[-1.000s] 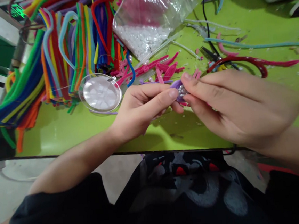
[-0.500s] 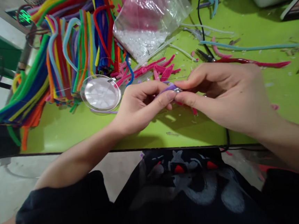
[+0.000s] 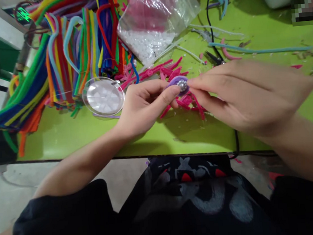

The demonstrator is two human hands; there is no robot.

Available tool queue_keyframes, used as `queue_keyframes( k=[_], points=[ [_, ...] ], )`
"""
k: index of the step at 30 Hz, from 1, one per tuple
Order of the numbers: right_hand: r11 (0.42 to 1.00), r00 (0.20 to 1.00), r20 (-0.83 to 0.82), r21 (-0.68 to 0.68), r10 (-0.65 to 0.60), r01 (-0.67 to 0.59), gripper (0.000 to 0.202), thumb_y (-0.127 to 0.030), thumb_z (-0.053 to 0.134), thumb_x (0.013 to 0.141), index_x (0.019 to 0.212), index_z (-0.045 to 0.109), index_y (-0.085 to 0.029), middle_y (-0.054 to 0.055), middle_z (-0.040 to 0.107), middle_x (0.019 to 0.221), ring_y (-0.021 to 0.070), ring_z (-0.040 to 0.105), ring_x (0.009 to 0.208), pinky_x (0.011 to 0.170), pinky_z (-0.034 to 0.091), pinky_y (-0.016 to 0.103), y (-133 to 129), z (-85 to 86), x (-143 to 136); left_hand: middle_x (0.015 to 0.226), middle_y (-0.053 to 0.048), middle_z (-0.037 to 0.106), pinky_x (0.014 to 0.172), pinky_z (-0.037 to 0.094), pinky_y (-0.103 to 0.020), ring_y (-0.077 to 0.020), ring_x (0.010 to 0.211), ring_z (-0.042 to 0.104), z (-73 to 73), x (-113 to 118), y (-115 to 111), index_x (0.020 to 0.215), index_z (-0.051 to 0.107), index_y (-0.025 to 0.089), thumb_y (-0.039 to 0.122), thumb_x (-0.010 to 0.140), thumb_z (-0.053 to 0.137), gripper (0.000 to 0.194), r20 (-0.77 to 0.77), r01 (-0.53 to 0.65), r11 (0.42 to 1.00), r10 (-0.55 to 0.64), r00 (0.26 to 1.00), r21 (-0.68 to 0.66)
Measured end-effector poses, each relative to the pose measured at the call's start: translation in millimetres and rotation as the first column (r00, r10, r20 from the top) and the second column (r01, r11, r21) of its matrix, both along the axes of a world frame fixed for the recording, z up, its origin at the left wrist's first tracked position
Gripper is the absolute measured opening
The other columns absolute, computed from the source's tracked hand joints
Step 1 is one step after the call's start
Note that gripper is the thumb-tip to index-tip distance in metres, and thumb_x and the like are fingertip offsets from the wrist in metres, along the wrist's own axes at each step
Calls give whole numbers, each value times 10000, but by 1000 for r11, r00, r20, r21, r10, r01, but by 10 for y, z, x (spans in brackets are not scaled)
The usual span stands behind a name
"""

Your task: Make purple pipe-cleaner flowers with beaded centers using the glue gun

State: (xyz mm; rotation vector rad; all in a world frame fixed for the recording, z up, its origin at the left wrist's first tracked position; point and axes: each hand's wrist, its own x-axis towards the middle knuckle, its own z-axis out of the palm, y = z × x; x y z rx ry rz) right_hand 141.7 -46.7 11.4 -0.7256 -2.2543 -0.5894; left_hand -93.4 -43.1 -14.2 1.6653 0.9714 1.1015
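Observation:
A small purple piece [image 3: 175, 80] with a cluster of pearly beads [image 3: 182, 86] on its face is pinched between thumb and fingers of my left hand [image 3: 150, 105]. My right hand [image 3: 246, 93] is closed at the right edge of the piece, its thumb and forefinger pressed together beside the beads; whatever lies between those fingertips is too small to make out. Bright pink fuzzy pieces [image 3: 185, 101] lie on the green table [image 3: 153, 143] just under and behind the hands. Left of my left hand is a clear round spool [image 3: 104, 96].
Bundles of colored pipe cleaners [image 3: 66, 59] cover the left side. A plastic bag of white beads [image 3: 150, 41] lies at the back middle. Scissors [image 3: 215, 59] are partly behind my right hand, near a black cable [image 3: 209, 17] and a light-blue pipe cleaner [image 3: 262, 49].
The purple piece has turned so its beaded face shows more. My right hand has rotated, knuckles lifting and spreading to the right. The view has shifted slightly.

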Motion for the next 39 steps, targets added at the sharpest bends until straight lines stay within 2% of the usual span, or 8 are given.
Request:
queue_keyframes(
  k=[5, 12, 19, 23, 29, 32, 35, 39],
  points=[
    [1000, 999, 42, 0, -23, 23, 133, -217, 648, 1075, 981, 741, -230, -5, 783, 869, 140, 675, 703, 585, 412, 334, -10, -43, -41, 608, 26, 643, 494, 345, -333, -86, 522, 465, 61, 1, -39, 734, 766, 256, 685, 976, 749, 493, -138, -51, 998, 56, 989, 42],
    [945, 990, 96, -302, -103, 127, 270, -309, 510, 1139, 1010, 737, -240, 35, 789, 946, 196, 708, 836, 641, 423, 359, -39, -21, -83, 657, 6, 707, 525, 366, -314, -104, 577, 557, -2, 16, -43, 762, 759, 216, 644, 1053, 668, 526, -214, -87, 966, 141, 967, 243],
    [876, 962, 200, -411, -185, 254, 395, -363, 474, 1140, 802, 608, -208, 52, 645, 781, 144, 450, 637, 586, 223, 354, -53, 77, -173, 646, -1, 648, 549, 352, -309, -110, 590, 509, -41, 15, -52, 770, 738, 200, 540, 1090, 637, 478, -273, -67, 945, 159, 949, 319],
    [904, 941, 266, -314, -209, 290, 409, -313, 439, 1119, 752, 585, -207, 58, 577, 706, 156, 298, 589, 529, 209, 347, -29, 77, -218, 671, -13, 677, 557, 372, -313, -120, 608, 537, -40, 9, -43, 777, 749, 198, 634, 1080, 618, 547, -263, -48, 962, 121, 957, 268],
    [949, 963, 182, -209, -198, 235, 348, -302, 505, 1076, 750, 587, -215, 52, 589, 701, 159, 429, 610, 548, 231, 352, -16, -15, -225, 732, -13, 727, 577, 433, -302, -122, 644, 600, 29, 1, -29, 816, 792, 206, 718, 1038, 627, 582, -229, -16, 984, 57, 972, 176],
    [943, 989, 55, -300, -136, 146, 209, -262, 563, 1036, 844, 635, -228, 37, 682, 779, 180, 584, 694, 586, 342, 349, -20, -30, -190, 692, 0, 714, 538, 420, -283, -101, 590, 564, 52, -2, -18, 824, 822, 203, 713, 998, 698, 553, -187, 7, 993, 16, 982, 121],
    [869, 986, -160, -494, -48, -38, 93, -194, 672, 970, 889, 651, -234, -17, 709, 790, 147, 654, 726, 671, 479, 315, -1, -20, -160, 659, 0, 711, 525, 429, -266, -94, 571, 559, 65, 0, -14, 808, 834, 193, 726, 971, 727, 567, -183, 3, 996, 13, 983, 89],
    [756, 946, -321, -631, -47, -176, 129, -134, 730, 908, 850, 670, -233, -57, 684, 728, 94, 618, 653, 645, 494, 251, 36, -6, -147, 687, -13, 748, 541, 454, -273, -100, 590, 587, 74, 4, -23, 804, 836, 199, 747, 970, 710, 586, -189, -5, 996, 21, 982, 87]
  ],
)
